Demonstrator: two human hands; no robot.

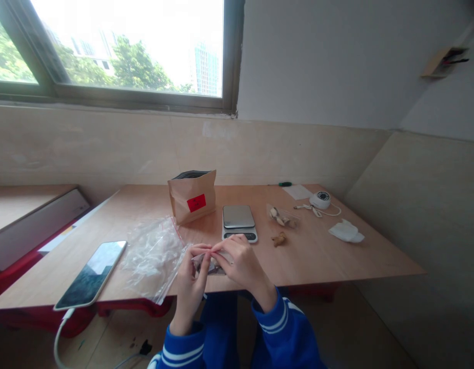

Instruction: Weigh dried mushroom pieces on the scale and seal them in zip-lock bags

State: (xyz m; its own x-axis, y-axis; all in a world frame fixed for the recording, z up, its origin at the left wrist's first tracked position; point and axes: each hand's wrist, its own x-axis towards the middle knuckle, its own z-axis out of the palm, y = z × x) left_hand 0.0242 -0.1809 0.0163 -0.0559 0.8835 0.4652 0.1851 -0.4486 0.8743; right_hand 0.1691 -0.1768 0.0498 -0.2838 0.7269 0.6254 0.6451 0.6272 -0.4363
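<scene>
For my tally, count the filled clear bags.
2: the held bag between left hand and right hand, and the second bag right of the scale; the paper bag may hide more.

The broad light-brown worktop (306,256) is surfaced in smooth, wood-like board with a faint sheen. The upright brown pouch (179,199) is faced in matt paper. The square silver-and-white scale (238,216) is topped with smooth metal and cased in plastic. Crinkled, glossy clear plastic is seen in the heaped transparent bags (152,256). The slim dark-fronted phone (93,277) is finished in reflective gloss. Blue, white-striped sleeves (281,323) are made of cloth.
</scene>
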